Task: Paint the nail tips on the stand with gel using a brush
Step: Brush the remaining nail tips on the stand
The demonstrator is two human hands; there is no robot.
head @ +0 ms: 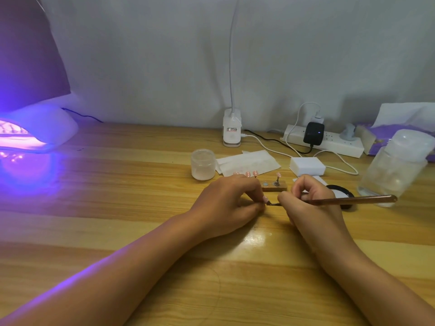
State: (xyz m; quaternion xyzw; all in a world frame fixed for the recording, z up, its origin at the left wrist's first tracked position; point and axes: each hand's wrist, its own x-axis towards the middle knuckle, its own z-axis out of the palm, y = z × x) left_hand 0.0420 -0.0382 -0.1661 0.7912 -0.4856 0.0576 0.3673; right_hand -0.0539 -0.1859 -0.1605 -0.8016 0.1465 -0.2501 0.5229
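head view, one worktop, two bare hands at centre.

item: left hand [229,200], fingers curled together, pinching a single pink nail tip [265,199] lifted off its peg; whether it sits on a small holder cannot be told. the tip stands at the hand's right edge, facing the other hand.

item: right hand [310,201], fingers clamped in a pen grip on the brush [348,200]. long axis of brush runs nearly level, left to right; butt end points toward the clear bottle [395,165], bristle end points left and meets, or all but meets, the held nail tip in the narrow gap between the hands. both hands are equally close to the tip; the right carries the working end.

item: stand [274,188], a small wooden bar just behind the hands, with further pink tips along its left part, one bare disc, and one tip on its right peg.

item: black gel pot [342,192], partly hidden behind the right hand, near for reloading.

item: frosted jar [203,164], white block [307,166], paper wipes [247,162], power strip [324,140], lit curing lamp [35,130] far left.

room: open table [117,208] lies in front and to the left; the stand crowds the back edge, so strokes judged best kept short, drawn toward the right hand.
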